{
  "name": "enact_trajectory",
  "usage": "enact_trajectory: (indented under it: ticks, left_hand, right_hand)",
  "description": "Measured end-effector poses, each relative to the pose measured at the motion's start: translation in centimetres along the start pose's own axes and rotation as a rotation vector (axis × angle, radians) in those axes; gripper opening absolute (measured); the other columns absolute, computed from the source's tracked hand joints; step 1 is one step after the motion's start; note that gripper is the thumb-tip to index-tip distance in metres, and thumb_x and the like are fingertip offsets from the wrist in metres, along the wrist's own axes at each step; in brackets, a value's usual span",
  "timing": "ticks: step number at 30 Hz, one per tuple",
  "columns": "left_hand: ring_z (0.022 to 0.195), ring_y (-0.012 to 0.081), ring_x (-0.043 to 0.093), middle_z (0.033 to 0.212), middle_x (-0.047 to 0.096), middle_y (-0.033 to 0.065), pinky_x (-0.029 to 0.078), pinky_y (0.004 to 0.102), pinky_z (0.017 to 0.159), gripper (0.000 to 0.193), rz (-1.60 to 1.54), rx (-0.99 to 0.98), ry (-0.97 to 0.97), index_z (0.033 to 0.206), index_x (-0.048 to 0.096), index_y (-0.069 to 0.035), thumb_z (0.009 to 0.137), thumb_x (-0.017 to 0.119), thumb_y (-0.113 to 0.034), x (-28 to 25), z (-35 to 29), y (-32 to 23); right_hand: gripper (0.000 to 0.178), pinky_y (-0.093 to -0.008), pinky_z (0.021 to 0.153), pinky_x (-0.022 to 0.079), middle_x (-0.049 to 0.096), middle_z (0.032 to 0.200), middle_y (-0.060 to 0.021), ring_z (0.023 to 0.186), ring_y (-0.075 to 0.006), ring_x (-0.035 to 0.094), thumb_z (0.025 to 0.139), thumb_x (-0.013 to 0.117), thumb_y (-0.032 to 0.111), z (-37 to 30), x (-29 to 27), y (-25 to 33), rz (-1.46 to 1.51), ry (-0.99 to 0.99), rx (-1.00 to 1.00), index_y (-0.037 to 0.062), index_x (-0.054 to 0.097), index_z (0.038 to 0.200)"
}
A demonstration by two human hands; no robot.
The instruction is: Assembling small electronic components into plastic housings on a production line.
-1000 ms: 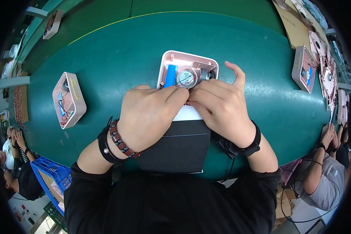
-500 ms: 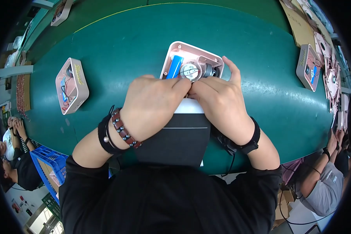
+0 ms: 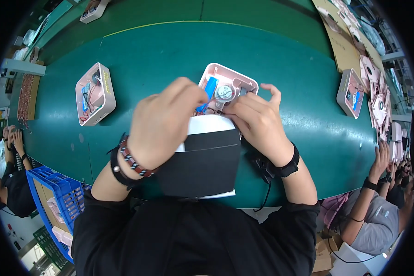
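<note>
Have the right grip (image 3: 261, 120) curled low over the near right part of an open pink housing (image 3: 222, 72), thumb and forefinger drawn close together beside thin wires (image 3: 214, 111), little finger raised outward; cannot tell of anything pinched between. Hold the left grip (image 3: 163, 120) partly folded at the near left of the same housing, blurred, fingertips hidden behind the knuckles; cannot tell how far closed, or on what. Nearest the body, see a flat black piece (image 3: 198, 172) with a white end panel (image 3: 212, 124) reaching toward the housing, and to its right a small black device (image 3: 263, 168) with a cord (image 3: 265, 198). At lower left, see a blue crate (image 3: 71, 195) with pink pieces (image 3: 55, 209) inside. Find the open pink housing on the green worktop (image 3: 147, 50), its near side partly hidden by both grips, with a blue cylinder (image 3: 210, 86) slanting along its left and a round silver part (image 3: 225, 93) near its middle. Farther out, see a second housing (image 3: 108, 99) well apart on the left and a third housing (image 3: 344, 87) on the right, both open. Right of the latter, note a heap of pink panels (image 3: 377, 92) beside brown cardboard (image 3: 340, 50). Farthest, at upper left, see one more housing (image 3: 94, 16).
</note>
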State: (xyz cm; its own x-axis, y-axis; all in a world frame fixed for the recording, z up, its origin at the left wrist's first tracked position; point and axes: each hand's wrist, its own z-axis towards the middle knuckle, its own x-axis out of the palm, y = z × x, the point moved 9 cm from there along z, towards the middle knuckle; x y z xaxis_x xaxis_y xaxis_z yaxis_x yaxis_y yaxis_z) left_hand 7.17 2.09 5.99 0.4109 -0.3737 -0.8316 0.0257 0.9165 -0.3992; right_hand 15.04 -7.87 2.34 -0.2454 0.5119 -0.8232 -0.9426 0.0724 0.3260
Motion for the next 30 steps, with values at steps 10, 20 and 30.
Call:
enact_trajectory:
  ticks: [10,20,30]
  left_hand:
    - [0.059,0.0187,0.064,0.069,0.065,0.0045,0.046,0.027,0.054,0.015,-0.505,-0.104,0.276,0.092,0.067,-0.003,0.086,0.067,-0.017,-6.2,-5.4,1.9]
    - [0.06,0.0229,0.062,0.07,0.065,0.006,0.046,0.0303,0.053,0.011,-0.451,-0.015,0.248,0.088,0.068,-0.007,0.087,0.066,-0.018,-2.7,-6.3,3.8]
    - [0.078,0.0049,0.054,0.081,0.061,-0.0028,0.046,0.0249,0.068,0.018,-1.172,-0.058,0.51,0.098,0.064,-0.004,0.098,0.056,-0.02,7.5,-4.7,6.6]
  right_hand:
    - [0.044,-0.04,0.093,0.041,0.058,0.124,-0.006,0.116,-0.0235,0.053,0.074,0.073,0.018,2.0,1.4,7.1,0.069,0.135,-0.15,0.0138,0.061,0.117]
    - [0.042,-0.0421,0.102,0.039,0.057,0.12,-0.0087,0.129,-0.0248,0.047,0.079,0.057,0.004,0.2,1.6,-3.0,-0.38,0.188,-0.064,0.0124,0.061,0.12]
    - [0.032,-0.0453,0.104,0.038,0.06,0.123,-0.0035,0.125,-0.0237,0.05,0.078,0.072,0.019,5.7,-2.8,-8.0,-0.86,0.244,0.102,0.0133,0.065,0.109]
